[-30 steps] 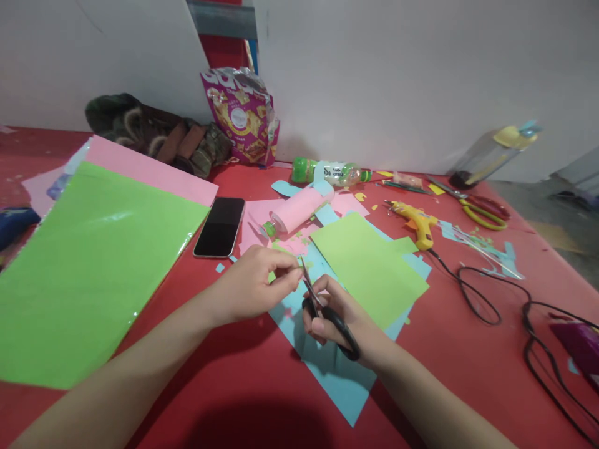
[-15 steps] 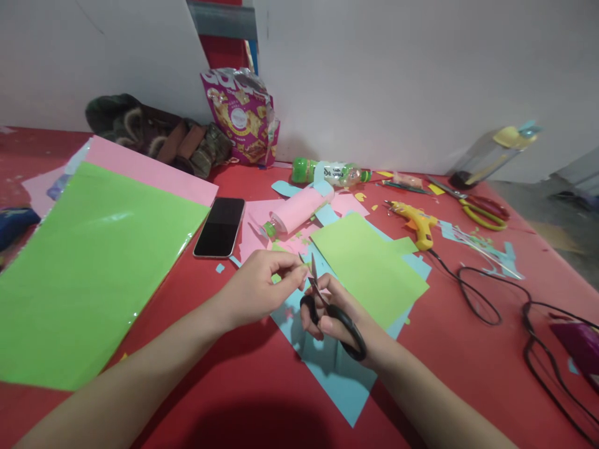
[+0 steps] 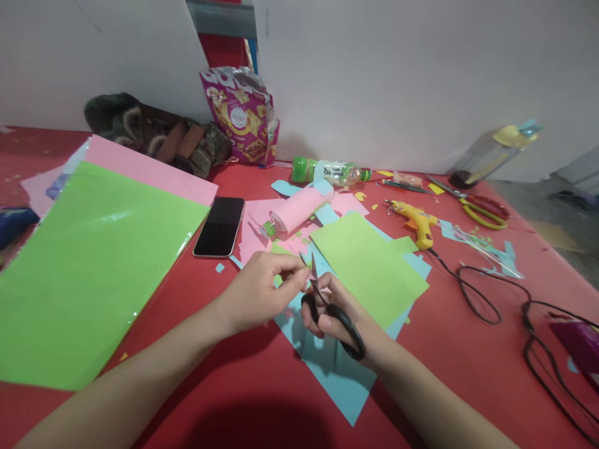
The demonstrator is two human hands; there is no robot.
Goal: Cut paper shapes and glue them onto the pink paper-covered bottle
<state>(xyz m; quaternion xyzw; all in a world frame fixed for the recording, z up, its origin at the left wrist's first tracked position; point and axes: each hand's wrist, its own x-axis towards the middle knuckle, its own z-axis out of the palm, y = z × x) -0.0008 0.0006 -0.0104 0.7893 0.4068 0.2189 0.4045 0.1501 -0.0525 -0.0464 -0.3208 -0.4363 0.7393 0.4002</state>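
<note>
My left hand (image 3: 262, 290) pinches a small green paper scrap (image 3: 279, 277) between thumb and fingers, just above the red table. My right hand (image 3: 344, 315) grips black-handled scissors (image 3: 334, 312), their blades pointing up at the scrap and nearly closed. Both hands hover over a blue paper sheet (image 3: 337, 368). A light green sheet (image 3: 369, 265) lies just right of the blades. How much of the scrap is between the fingers is hidden.
A big green sheet (image 3: 88, 268) over pink paper covers the left. A phone (image 3: 219, 226), a pink-wrapped bottle (image 3: 294, 211), a green bottle (image 3: 327, 171), a snack bag (image 3: 241, 115), a yellow glue gun (image 3: 416, 221) with black cord (image 3: 486, 299), and red-yellow scissors (image 3: 477, 206) lie around.
The scissors have tilted more upright and shifted slightly right; my left hand has edged down and right with the scrap. The blades stay at the scrap.
</note>
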